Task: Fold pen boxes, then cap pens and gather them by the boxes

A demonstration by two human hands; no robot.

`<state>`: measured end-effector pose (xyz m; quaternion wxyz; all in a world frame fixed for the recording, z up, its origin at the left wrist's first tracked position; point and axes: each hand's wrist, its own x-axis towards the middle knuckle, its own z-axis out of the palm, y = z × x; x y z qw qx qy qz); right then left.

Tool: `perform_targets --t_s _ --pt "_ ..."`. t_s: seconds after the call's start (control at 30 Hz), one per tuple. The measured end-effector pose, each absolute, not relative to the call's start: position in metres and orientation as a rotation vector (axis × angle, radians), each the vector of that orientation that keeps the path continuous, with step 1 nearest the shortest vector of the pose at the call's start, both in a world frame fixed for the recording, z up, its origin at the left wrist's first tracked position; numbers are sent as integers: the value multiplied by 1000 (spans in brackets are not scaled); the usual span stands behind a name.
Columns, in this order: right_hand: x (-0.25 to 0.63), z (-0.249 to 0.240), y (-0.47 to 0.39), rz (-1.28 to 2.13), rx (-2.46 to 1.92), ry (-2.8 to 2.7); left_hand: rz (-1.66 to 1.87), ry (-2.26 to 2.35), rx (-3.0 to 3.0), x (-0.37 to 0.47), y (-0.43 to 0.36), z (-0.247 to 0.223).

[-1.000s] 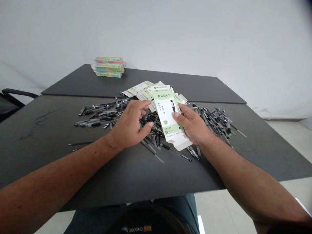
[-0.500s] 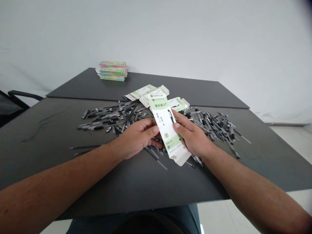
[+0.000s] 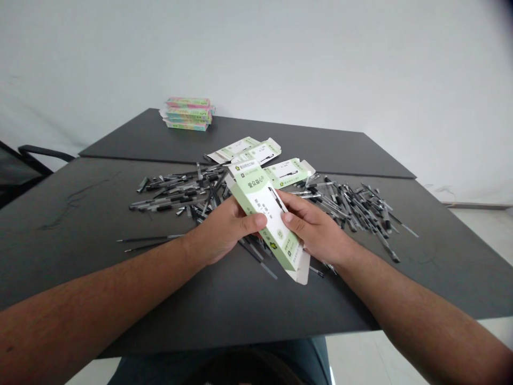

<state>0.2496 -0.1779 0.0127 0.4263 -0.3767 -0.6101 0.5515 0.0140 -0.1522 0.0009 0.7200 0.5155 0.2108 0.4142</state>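
Opening from flat to box-shaped since half a second ago, pen carton point(image 3: 264, 203) over scattered pens point(image 3: 349, 206), left hand point(image 3: 224, 231) and right hand point(image 3: 317, 229) gripping its long sides, white front, pale-green side panel, near-end flap sticking out.

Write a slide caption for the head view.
Left grip and right grip hold a green-and-white carton over scattered pens; more cartons lie behind, and colourful boxes sit stacked further back.

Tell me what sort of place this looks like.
Probably a plain office or workroom: there's a dark table strewn with loose pens, and part of a black chair shows at the left edge.
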Motion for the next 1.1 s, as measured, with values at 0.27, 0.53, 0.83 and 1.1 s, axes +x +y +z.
perform_targets --t_s 0.27,0.53,0.83,1.1 --pt "250 13 -176 1436 -912 -1521 954 580 1042 13 -147 4" --pt "256 7 -176 1373 -1184 -1601 1088 873 1199 11 -142 0" --pt "254 -1 -178 1293 -1137 -1317 510 744 1484 9 -152 11" --pt "249 3 -181 1457 -1001 -1356 644 808 1458 10 -152 13"
